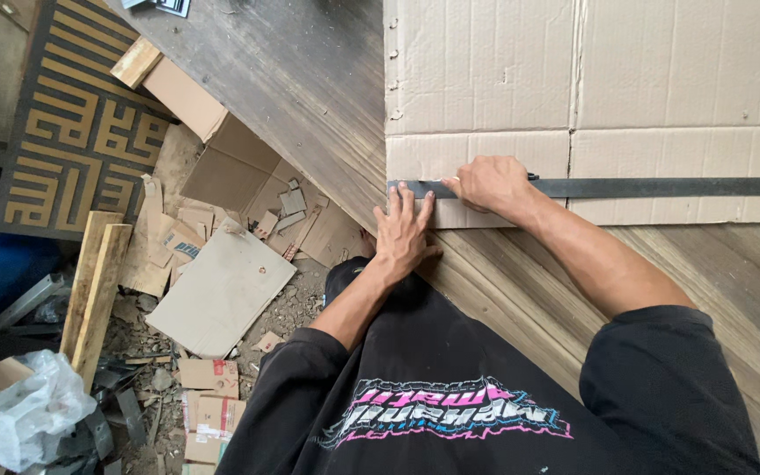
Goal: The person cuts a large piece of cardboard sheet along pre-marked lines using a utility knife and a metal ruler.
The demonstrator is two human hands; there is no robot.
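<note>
A large flattened cardboard sheet [591,88] lies on a dark wooden table [310,79]. A long dark metal straightedge [661,187] rests across the sheet's near strip, running left to right. My left hand [402,230] presses flat, fingers spread, on the straightedge's left end at the cardboard's corner. My right hand [490,183] sits just to the right, fingers curled against the straightedge's top edge; whatever it holds is hidden by the fingers.
Left of the table the floor holds cardboard scraps [222,286], wooden planks [94,286], a patterned mat [76,132] and a white plastic bag [15,413]. My black shirt fills the bottom of the view.
</note>
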